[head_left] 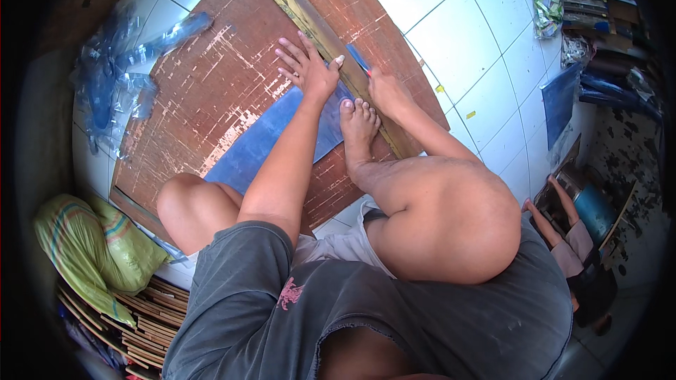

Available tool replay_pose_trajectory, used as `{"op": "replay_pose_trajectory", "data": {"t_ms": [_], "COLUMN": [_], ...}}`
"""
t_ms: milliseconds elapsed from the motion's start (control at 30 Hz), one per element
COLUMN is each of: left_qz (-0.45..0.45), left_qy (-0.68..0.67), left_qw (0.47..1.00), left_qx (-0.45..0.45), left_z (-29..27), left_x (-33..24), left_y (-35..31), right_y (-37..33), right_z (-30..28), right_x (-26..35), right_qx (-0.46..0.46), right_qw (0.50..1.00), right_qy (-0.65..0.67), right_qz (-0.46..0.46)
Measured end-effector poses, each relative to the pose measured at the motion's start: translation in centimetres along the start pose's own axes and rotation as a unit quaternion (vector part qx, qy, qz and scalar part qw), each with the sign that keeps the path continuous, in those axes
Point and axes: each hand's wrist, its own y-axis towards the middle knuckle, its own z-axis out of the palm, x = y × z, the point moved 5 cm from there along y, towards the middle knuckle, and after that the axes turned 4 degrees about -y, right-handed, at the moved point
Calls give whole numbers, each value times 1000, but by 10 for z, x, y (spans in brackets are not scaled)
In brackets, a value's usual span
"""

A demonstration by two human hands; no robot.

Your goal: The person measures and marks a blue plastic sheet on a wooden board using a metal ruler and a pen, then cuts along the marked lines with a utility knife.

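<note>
My left hand (310,70) lies with its fingers spread, the thumb over a long straight bar (292,3) on a brown board. Something pale is on that thumb's tip. Closed around a slim blue cutter knife (357,56), my right hand (387,93) is at the right side of the bar; the blade cannot be made out. A blue sheet (264,134) lies on the board under my left forearm. Between my hands, my bare foot (361,127) presses on the sheet's edge and the bar.
The scratched brown board (204,77) rests on white tiles (458,21). Crumpled clear-blue plastic (113,84) is at the left. A green sack (98,243) sits beside stacked brown strips (151,334). Blue sheets (560,102) and packed materials line the right, where another person (570,250) sits.
</note>
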Motion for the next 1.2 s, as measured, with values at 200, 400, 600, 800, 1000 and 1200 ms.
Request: {"op": "replay_pose_trajectory", "data": {"t_ms": [200, 400, 600, 800, 1000, 1200], "left_qz": [13, 4, 0, 2, -3, 1], "left_qy": [-5, 12, 12, -2, 8, 17], "left_qw": [1000, 1000, 1000, 1000, 1000, 1000], "left_qx": [10, -1, 9, 4, 6, 3], "left_z": [10, 5, -5, 5, 3, 6], "left_x": [-24, -11, -7, -11, -13, -8], "left_y": [1, 1, 1, -1, -1, 3], "right_y": [-42, -41, 4, 24, 23, 21], "right_z": [129, 135, -26, -28, -34, -27], "right_x": [4, 13, 3, 38, 38, 27], "right_qx": [-232, -186, -21, -45, -13, -22], "right_qw": [954, 958, 993, 999, 1000, 1000], "right_qy": [-11, 67, 84, -27, -16, 19], "right_qz": [189, 207, 77, 0, 13, -6]}}
